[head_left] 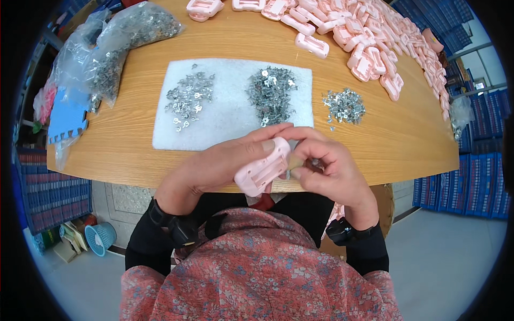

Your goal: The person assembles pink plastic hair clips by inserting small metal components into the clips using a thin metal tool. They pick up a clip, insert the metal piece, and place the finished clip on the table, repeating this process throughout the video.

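Observation:
Near the table's front edge, my left hand (214, 161) grips a pale pink plastic casing (262, 170), its hollow inside with slots facing up. The thumb lies along the casing's upper edge. My right hand (334, 168) is closed in a pinch at the casing's right end, with a yellowish covering on a fingertip. Small shiny metal pieces (317, 164) show among its curled fingers; their exact shape is too small to tell. Beyond the hands, a white foam sheet (230, 117) carries a sparse group of metal clips (188, 99) on the left and a denser pile of metal parts (270, 96) on the right.
Another small heap of metal parts (344, 106) lies right of the foam sheet. Many pink casings (369, 40) are piled at the far right. Clear bags of metal parts (110, 69) and a blue foam mat (68, 115) sit at the left. A blue basket (100, 238) stands on the floor.

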`<state>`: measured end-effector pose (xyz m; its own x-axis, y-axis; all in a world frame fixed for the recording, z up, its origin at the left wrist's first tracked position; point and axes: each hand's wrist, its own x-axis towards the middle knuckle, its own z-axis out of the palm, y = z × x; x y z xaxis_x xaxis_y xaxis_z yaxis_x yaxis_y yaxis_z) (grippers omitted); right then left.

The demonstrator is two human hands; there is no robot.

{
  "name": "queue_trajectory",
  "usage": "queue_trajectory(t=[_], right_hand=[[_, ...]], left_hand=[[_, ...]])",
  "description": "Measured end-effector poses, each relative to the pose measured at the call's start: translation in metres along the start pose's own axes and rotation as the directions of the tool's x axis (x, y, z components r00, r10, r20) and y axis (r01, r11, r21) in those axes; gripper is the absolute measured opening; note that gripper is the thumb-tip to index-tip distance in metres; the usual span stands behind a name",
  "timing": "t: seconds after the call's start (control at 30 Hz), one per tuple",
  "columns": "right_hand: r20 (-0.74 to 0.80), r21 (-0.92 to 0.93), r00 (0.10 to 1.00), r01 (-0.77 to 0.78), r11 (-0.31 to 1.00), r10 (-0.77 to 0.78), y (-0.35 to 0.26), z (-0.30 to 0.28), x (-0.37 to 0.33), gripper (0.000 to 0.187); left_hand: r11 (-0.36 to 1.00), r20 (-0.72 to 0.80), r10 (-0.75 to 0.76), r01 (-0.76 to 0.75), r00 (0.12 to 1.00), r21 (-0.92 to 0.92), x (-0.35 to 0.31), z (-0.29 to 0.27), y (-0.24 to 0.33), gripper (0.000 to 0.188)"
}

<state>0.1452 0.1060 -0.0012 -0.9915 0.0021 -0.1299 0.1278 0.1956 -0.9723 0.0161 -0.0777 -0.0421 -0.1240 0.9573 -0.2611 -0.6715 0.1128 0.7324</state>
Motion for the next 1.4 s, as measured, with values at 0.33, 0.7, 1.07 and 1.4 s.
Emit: queue_trajectory(t=[0.33,0.7,1.07,1.4], right_hand=[[-0.441,0.019,0.891,0.128,0.992,-0.106,0.032,0.023,0.011,0.011],[-0.381,-0.428,0.879,0.107,0.897,-0.287,0.027,0.028,0.023,0.013],[-0.292,-0.581,0.886,0.135,0.803,-0.36,0.02,0.024,0.023,0.013],[-0.318,-0.489,0.919,0.049,0.871,-0.231,0.016,0.022,0.02,0.014]], left_hand=[[0.938,-0.052,0.055,-0.07,0.997,-0.34,0.013,-0.004,-0.017,0.051],[0.961,-0.169,0.003,-0.05,0.986,-0.272,0.019,-0.002,-0.022,0.039],[0.97,-0.213,-0.013,-0.039,0.977,-0.241,0.019,-0.001,-0.028,0.041],[0.975,-0.212,-0.025,-0.022,0.977,-0.219,0.018,0.0,-0.024,0.042]])
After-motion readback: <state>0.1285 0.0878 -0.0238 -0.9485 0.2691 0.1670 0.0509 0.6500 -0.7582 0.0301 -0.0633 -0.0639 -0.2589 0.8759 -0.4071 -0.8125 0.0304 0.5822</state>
